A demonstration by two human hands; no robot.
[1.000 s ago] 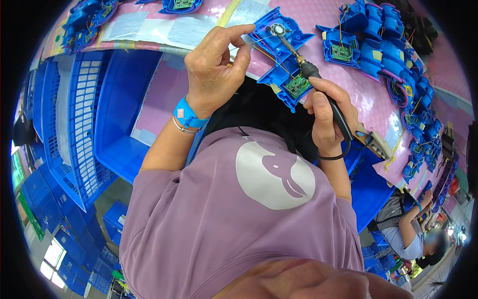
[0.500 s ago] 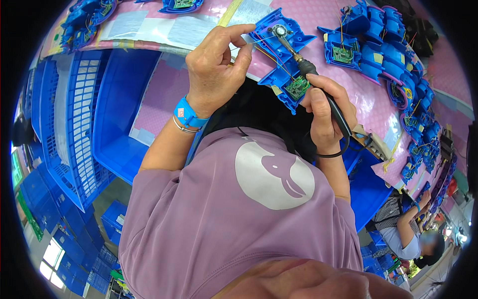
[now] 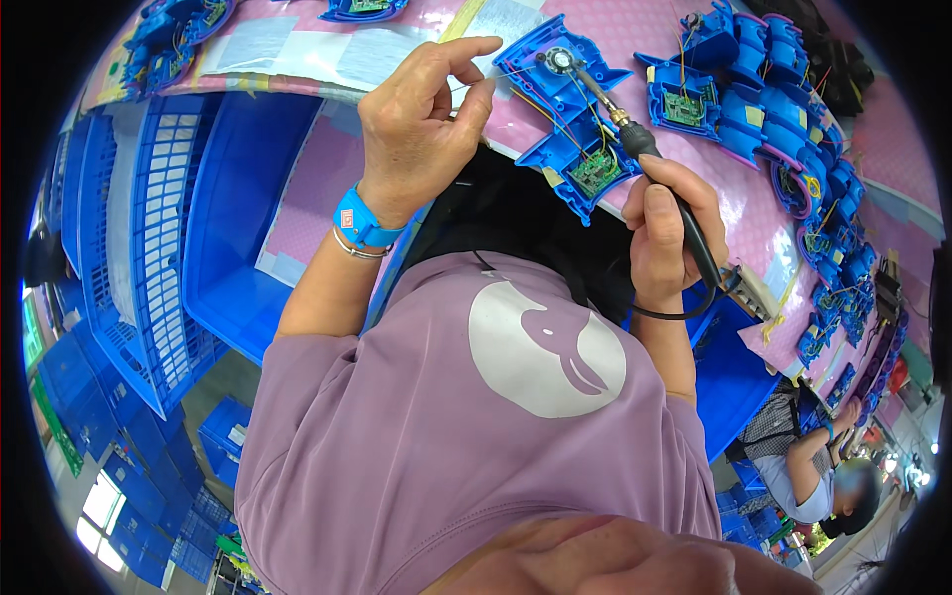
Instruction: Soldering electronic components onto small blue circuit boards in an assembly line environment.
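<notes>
In my right hand (image 3: pixel 674 223) is a soldering iron (image 3: pixel 640 139), held like a pen, with its tip at a round metal-faced part (image 3: pixel 558 60). That part sits inside an opened blue plastic housing (image 3: pixel 585 45). Thin coloured wires run from it toward a green circuit board (image 3: pixel 597 172) in the housing's nearer half (image 3: pixel 570 193). My left hand (image 3: pixel 421 129), wearing a blue wrist strap (image 3: pixel 365 220), is left of the housing, index finger stretched out. A thin strand of solder wire (image 3: pixel 508 74) passes its thumb and curled fingers, which pinch it.
More blue housings with boards (image 3: pixel 684 104) crowd the table's right side; others (image 3: pixel 362 8) lie far left. Blue crates (image 3: pixel 238 228) stand left below the table edge. The iron's black cable (image 3: pixel 674 315) loops by my right wrist. Another person (image 3: pixel 808 466) works at far right.
My right hand and the soldering iron have shifted right, and the tip has drawn toward the round part's right side. My left hand has moved slightly left, pulling the solder wire back.
</notes>
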